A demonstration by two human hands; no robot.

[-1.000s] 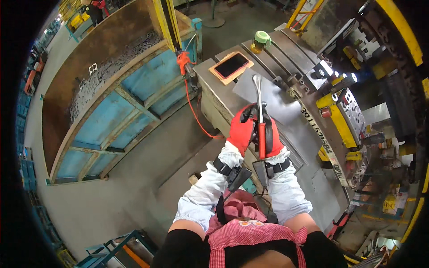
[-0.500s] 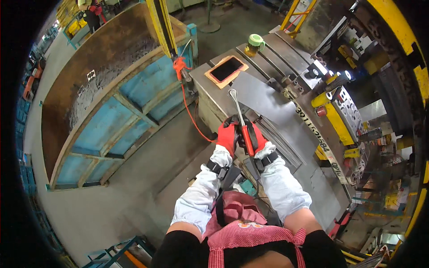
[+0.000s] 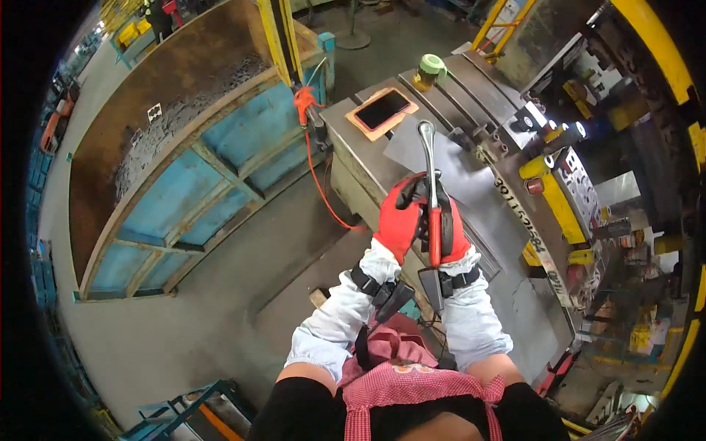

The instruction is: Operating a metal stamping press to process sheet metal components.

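Note:
Both my hands wear red gloves with black-coated fingers. A ratchet wrench (image 3: 430, 170) with a rounded silver head and red handle points away from me over the work table (image 3: 353, 151). My right hand (image 3: 456, 231) is closed round its red handle. My left hand (image 3: 399, 224) is closed beside it, its curled fingers against the shaft where it meets the handle. The gloves partly hide the grip. Under the wrench lies a flat grey metal sheet (image 3: 402, 152). Beyond it on the table are a black-screened phone (image 3: 382, 109) on brown cardboard and a green-lidded jar (image 3: 428, 72).
Left of the table stands a large blue-framed bin (image 3: 239, 140) with metal scrap inside. An orange tool (image 3: 304, 103) with a red cable hangs from a yellow post (image 3: 279, 37) between them. Yellow machine blocks (image 3: 553, 206) line the right side. A person (image 3: 157, 18) stands far left.
My hands and the wrench have moved right and slightly up in the picture. The wrench now points more nearly straight ahead. The surroundings have shifted a little with the view.

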